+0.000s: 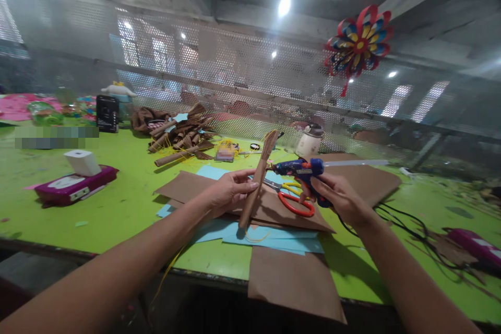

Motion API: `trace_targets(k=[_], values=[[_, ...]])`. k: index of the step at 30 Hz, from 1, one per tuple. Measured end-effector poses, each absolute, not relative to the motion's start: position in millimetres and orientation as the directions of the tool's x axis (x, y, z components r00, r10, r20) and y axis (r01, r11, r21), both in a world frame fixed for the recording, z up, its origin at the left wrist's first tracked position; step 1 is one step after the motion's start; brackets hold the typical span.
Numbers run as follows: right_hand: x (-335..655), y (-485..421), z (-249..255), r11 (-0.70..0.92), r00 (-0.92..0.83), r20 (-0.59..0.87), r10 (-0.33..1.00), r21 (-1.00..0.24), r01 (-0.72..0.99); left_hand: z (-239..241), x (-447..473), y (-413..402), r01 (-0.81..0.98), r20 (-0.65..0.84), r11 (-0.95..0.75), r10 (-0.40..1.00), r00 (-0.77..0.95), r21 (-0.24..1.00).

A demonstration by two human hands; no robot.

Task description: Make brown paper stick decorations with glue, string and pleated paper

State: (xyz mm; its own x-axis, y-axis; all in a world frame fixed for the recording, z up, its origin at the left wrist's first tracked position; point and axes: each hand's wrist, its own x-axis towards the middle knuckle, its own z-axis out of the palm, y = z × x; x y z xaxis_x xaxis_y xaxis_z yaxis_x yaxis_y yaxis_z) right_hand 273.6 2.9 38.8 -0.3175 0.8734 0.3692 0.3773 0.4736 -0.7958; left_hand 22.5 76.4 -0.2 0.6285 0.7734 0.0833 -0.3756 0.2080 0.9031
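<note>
My left hand (230, 190) pinches a rolled brown paper tube (256, 188), held tilted above the table. In my right hand (332, 193) is a blue hot glue gun (299, 168), its nozzle at or close beside the tube's upper part. A clear glue stick (356, 163) sticks out from the gun's rear. Beneath the hands lie brown paper sheets (289, 214) and light blue paper (270, 240). Scissors with red and yellow handles (296, 205) rest on the brown sheets.
A heap of rolled brown tubes (183, 135) lies at the back left of the green table (129, 182). A purple tissue pack (74, 185) with a white box stands left. A pale jar (310, 141) is behind the glue gun. Black cables (410, 229) run along the right.
</note>
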Motion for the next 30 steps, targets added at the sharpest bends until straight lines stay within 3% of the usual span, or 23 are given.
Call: trace_targets(k=[7, 19, 30], values=[[272.8, 4.0, 36.2, 0.482, -0.275, 0.402, 0.873, -0.795, 0.369, -0.4, 21.6, 76.3, -0.349, 0.058, 0.222, 0.766, 0.640, 0.911], [274.1, 2.3, 34.4, 0.454, -0.333, 0.340, 0.880, -0.808, 0.376, 1.2, 19.3, 76.0, -0.372, 0.093, 0.206, 0.758, 0.645, 0.905], [275.3, 7.1, 32.7, 0.479, -0.236, 0.418, 0.877, -0.796, 0.370, -0.4, 20.3, 76.2, -0.358, 0.068, 0.231, 0.751, 0.656, 0.905]])
